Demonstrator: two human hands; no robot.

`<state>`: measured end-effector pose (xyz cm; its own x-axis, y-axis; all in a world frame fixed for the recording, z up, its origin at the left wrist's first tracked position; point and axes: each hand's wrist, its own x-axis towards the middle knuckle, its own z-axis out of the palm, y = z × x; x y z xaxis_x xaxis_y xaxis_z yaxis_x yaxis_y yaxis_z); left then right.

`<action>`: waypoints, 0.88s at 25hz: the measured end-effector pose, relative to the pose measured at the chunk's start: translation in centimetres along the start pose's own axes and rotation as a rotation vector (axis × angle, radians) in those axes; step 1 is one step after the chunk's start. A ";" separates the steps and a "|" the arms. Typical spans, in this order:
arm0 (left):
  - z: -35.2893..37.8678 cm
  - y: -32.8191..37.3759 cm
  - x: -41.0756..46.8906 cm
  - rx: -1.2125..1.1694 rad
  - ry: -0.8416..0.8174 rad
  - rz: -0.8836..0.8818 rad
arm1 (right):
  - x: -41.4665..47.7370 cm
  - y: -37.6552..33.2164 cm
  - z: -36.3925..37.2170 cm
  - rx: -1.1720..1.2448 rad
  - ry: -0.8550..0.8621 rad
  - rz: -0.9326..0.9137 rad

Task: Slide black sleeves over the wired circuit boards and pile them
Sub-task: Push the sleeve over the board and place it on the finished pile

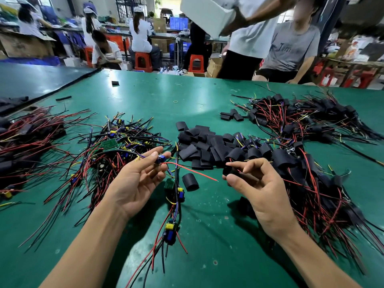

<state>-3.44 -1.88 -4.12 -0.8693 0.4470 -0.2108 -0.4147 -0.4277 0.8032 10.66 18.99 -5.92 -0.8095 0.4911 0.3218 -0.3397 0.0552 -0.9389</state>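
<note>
Left hand [137, 179] is gripping a wired circuit board [161, 159]; right hand [255, 183] is gripping a black sleeve [229, 171]; the two are being held apart above the green bench mat [207, 235].
Left hand is lying palm-up, its fingertips pinching the board by a blue component, and the board's red wire [193, 172] is trailing from that pinch toward the right hand's thumb, its end free. Right thumb and forefinger are clenching the sleeve; the other fingers are curling loosely. One loose sleeve [190, 182] is lying on the mat below and between the two grips. A heap of empty sleeves [207, 144] is sitting just beyond both grips. Unsleeved wired boards [124, 142] are tangling outward of the left grip; sleeved boards [311, 183] are piling up outward of the right grip.
</note>
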 end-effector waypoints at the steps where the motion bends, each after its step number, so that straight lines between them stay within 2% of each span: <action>1: 0.0 0.0 0.0 -0.005 0.002 0.000 | -0.1 -0.1 0.1 0.000 -0.021 0.002; 22: -0.7 -0.5 1.0 0.029 0.029 0.028 | -0.9 -1.6 0.6 -0.014 -0.216 -0.034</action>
<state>-4.31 -1.78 -5.10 -0.8880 0.4121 -0.2042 -0.3828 -0.4161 0.8248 11.66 17.92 -4.66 -0.8820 0.2909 0.3708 -0.3632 0.0818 -0.9281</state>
